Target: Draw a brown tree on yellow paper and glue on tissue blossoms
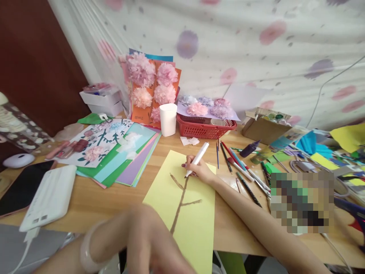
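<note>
Head view: the right hand [199,169] pinches a white marker [197,159], tip on the yellow paper [188,213] to extend the brown branch drawing [180,203], while the blurred left hand [148,243], fingers loosely curled, holds nothing at the paper's near edge.

A brown branching line is showing on the pale yellow paper [188,213]. Beyond the paper, a white cup [168,119] and red basket [203,129] are standing before pink paper flowers [154,83] on orange card.
</note>
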A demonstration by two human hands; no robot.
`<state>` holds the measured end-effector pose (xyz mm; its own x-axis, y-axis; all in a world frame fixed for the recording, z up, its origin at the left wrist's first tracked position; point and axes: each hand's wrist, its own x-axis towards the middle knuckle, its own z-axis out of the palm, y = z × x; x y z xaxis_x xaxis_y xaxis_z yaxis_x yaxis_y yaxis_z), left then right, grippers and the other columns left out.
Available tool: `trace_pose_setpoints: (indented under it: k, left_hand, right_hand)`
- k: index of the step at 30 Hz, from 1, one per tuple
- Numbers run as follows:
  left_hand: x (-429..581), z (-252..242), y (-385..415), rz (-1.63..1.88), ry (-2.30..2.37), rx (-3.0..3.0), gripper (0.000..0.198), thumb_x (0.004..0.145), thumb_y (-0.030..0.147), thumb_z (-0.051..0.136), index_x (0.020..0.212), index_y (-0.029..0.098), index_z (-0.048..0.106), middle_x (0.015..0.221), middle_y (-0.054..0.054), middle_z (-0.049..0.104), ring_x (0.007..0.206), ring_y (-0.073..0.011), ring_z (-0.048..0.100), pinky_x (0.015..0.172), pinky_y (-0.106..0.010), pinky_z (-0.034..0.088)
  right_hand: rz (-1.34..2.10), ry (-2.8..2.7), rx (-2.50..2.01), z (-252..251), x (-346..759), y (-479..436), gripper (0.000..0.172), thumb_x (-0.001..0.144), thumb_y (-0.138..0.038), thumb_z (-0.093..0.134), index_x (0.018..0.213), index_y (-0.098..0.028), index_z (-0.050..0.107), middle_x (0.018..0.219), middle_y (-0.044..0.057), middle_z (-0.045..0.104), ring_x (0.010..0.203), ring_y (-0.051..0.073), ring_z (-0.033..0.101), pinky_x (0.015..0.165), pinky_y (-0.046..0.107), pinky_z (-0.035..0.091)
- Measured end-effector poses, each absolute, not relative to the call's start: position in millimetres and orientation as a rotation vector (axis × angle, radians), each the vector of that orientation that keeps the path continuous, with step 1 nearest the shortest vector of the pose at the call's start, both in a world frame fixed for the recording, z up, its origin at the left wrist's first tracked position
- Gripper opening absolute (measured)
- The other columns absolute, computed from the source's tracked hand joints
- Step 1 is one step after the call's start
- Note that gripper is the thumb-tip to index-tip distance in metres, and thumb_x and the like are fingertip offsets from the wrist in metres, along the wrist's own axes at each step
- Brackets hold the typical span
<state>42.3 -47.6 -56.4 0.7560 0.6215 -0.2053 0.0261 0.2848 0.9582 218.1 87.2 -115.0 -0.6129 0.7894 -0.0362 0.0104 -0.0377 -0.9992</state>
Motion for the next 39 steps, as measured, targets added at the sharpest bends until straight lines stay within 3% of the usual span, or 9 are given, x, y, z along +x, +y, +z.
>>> trace_pose_setpoints:
  k: [2,4,7,10,19,23,28,32,39]
  left_hand:
    - [29.3,-50.0,-31.6,0.304,0.555,1.308,0.050,0.058,0.059,0.081,0.081,0.020,0.057,0.075,-0.003,0.070,0.065,-0.0250,0.070,0.053,-0.033,0.058]
    - [15.6,-48.2,-11.3,0.425,0.728,1.396,0.040,0.080,0.058,0.062,0.083,0.021,0.048,0.078,-0.005,0.071,0.066,-0.0224,0.071,0.062,-0.036,0.059]
    - [5.2,-61.8,17.5,1.016,1.375,1.597,0.021,0.089,0.042,0.048,0.091,0.022,0.041,0.103,-0.010,0.071,0.096,-0.0222,0.070,0.090,-0.041,0.054]
    - [7.1,-86.1,34.7,0.917,1.625,1.911,0.021,0.088,0.037,0.043,0.101,0.022,0.037,0.128,-0.018,0.061,0.123,-0.0263,0.057,0.102,-0.047,0.045]
    - [0.8,-103.6,48.7,0.676,1.567,2.072,0.023,0.087,0.036,0.045,0.102,0.021,0.038,0.136,-0.022,0.054,0.130,-0.0294,0.050,0.105,-0.049,0.040]
    - [-4.6,-101.2,49.0,0.643,1.527,2.071,0.022,0.087,0.036,0.047,0.100,0.023,0.035,0.139,-0.019,0.053,0.130,-0.0279,0.049,0.104,-0.048,0.041]
    - [-9.0,-102.3,48.5,0.631,1.494,2.055,0.028,0.086,0.039,0.050,0.106,0.023,0.036,0.141,-0.017,0.052,0.132,-0.0272,0.048,0.105,-0.047,0.040]
    - [-9.4,-105.8,48.1,0.678,1.509,2.034,0.034,0.087,0.042,0.049,0.111,0.021,0.038,0.137,-0.018,0.055,0.129,-0.0275,0.050,0.105,-0.047,0.041]
    - [-7.5,-109.7,46.8,0.593,1.447,2.160,0.051,0.084,0.045,0.052,0.125,0.016,0.039,0.142,-0.019,0.045,0.138,-0.0313,0.037,0.111,-0.048,0.034]
  right_hand:
    - [1.612,-1.739,-0.842,-113.1,217.6,84.0,0.032,0.070,-0.034,0.072,0.060,-0.021,0.045,0.046,-0.009,0.042,0.043,0.007,0.036,0.044,0.022,0.027]
    - [1.499,-1.840,-0.834,-111.4,217.5,80.0,0.032,0.071,-0.035,0.073,0.062,-0.020,0.046,0.050,-0.009,0.043,0.048,0.008,0.037,0.046,0.021,0.027]
    - [1.441,-1.934,-0.831,-110.4,218.0,74.1,0.034,0.070,-0.035,0.072,0.059,-0.020,0.043,0.051,-0.008,0.042,0.049,0.008,0.036,0.047,0.022,0.027]
    - [1.424,-2.011,-0.801,-111.2,218.1,70.7,0.035,0.069,-0.031,0.070,0.056,-0.021,0.039,0.050,-0.009,0.038,0.048,0.008,0.034,0.047,0.022,0.026]
    - [1.482,-2.121,-0.758,-110.6,220.0,71.9,0.034,0.067,-0.022,0.066,0.053,-0.021,0.035,0.049,-0.009,0.034,0.048,0.007,0.031,0.046,0.022,0.024]
    - [1.540,-1.801,-0.841,-108.8,224.7,81.6,0.037,0.072,-0.035,0.070,0.057,-0.021,0.040,0.047,-0.009,0.038,0.045,0.008,0.037,0.044,0.022,0.028]
    - [1.467,-1.532,-0.913,-100.6,237.2,99.5,0.036,0.076,-0.050,0.071,0.071,-0.021,0.051,0.047,-0.009,0.043,0.037,0.007,0.033,0.037,0.022,0.022]
    - [1.320,-1.672,-0.923,-79.1,244.0,97.2,0.037,0.074,-0.053,0.073,0.086,-0.019,0.062,0.053,-0.005,0.053,0.044,0.009,0.046,0.041,0.022,0.031]
    - [1.307,-1.726,-1.068,-82.7,217.0,87.6,0.041,0.075,-0.053,0.071,0.063,-0.021,0.047,0.042,-0.008,0.043,0.036,0.007,0.037,0.037,0.021,0.025]
